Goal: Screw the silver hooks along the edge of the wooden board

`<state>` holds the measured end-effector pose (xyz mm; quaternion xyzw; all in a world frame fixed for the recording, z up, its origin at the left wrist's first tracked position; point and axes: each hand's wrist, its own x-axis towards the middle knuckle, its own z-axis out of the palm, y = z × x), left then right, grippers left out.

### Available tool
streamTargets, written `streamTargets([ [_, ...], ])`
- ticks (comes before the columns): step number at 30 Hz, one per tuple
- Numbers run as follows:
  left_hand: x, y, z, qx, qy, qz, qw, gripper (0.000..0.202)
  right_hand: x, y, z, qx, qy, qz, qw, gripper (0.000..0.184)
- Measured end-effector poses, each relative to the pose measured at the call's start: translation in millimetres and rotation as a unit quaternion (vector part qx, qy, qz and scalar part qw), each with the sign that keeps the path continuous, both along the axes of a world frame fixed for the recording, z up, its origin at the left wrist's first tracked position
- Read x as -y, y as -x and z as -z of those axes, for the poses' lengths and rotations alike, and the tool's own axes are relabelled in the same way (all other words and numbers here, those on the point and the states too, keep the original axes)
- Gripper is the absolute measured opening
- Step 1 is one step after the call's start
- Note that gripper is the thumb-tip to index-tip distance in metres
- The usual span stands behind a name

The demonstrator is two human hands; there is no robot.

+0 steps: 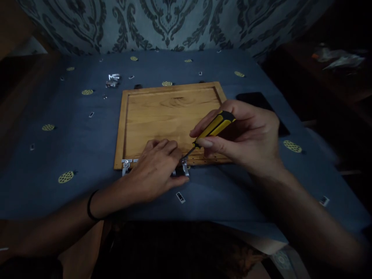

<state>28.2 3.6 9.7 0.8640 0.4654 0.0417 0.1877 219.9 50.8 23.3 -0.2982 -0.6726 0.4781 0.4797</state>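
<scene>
A wooden board with a raised frame [171, 112] lies flat on the cloth-covered table. My right hand [252, 135] grips a yellow-and-black screwdriver [215, 127], its shaft slanting down to the left. The tip meets a metal hinge [185, 167] at the board's near edge, or comes very close to it; I cannot tell which. Bent over that same edge, my left hand [157, 166] holds the hinge between fingers and thumb, partly hiding it. Left of this hand, another metal hinge [126, 164] sits at the board's near-left corner.
Loose metal hinges [112, 80] and small shiny bits [105, 97] lie at the back left of the blue tablecloth [78, 143]. A dark flat object [258, 100] rests behind my right hand. Patterned fabric [168, 23] hangs at the back. Crumpled clear plastic [340, 58] lies far right.
</scene>
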Motion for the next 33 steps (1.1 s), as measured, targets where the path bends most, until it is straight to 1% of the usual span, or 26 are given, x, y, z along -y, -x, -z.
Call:
streamTargets([
  [5, -0.4, -0.3, 0.6, 0.001, -0.006, 0.001, 1.000, 0.035, -2.0, 0.0, 1.3, -0.036, 0.018, -0.037, 0.998, 0.025],
  [8, -0.5, -0.6, 0.4, -0.002, -0.005, 0.003, 1.000, 0.035, -0.6, -1.9, -0.1, -0.025, 0.010, -0.047, 0.999, 0.023],
  [9, -0.5, -0.7, 0.2, -0.002, -0.006, 0.003, 1.000, 0.034, 0.5, -2.5, -0.6, -0.016, 0.004, -0.041, 0.999, 0.021],
  [11, -0.4, -0.6, 0.2, 0.002, -0.011, 0.003, 1.000, 0.033, 3.2, -3.2, -0.9, -0.009, -0.015, -0.008, 1.000, 0.015],
  [13, -0.3, -0.1, 0.6, 0.009, -0.017, 0.004, 1.000, 0.033, 5.2, -3.6, -0.1, -0.031, -0.041, 0.038, 0.998, 0.011],
  [15, -0.2, 0.6, 1.5, 0.016, -0.020, 0.007, 1.000, 0.032, 5.4, -4.0, 1.4, -0.060, -0.068, 0.079, 0.993, 0.011],
  [19, -0.1, 1.3, 3.4, 0.025, -0.030, 0.009, 0.999, 0.031, 2.4, -4.0, 3.3, -0.064, -0.094, 0.111, 0.987, 0.011],
  [23, -0.6, 0.5, 3.2, 0.013, -0.027, 0.003, 1.000, 0.031, 1.2, -1.5, 1.8, -0.052, -0.093, 0.102, 0.989, 0.011],
  [29, -1.2, -0.6, 0.7, -0.002, -0.017, 0.003, 1.000, 0.033, 5.1, 0.4, 0.3, -0.035, -0.058, 0.073, 0.995, 0.017],
  [33, -0.9, 0.1, 1.5, -0.003, -0.025, 0.003, 1.000, 0.034, 5.7, 0.6, 1.0, -0.026, -0.051, 0.057, 0.997, 0.018],
])
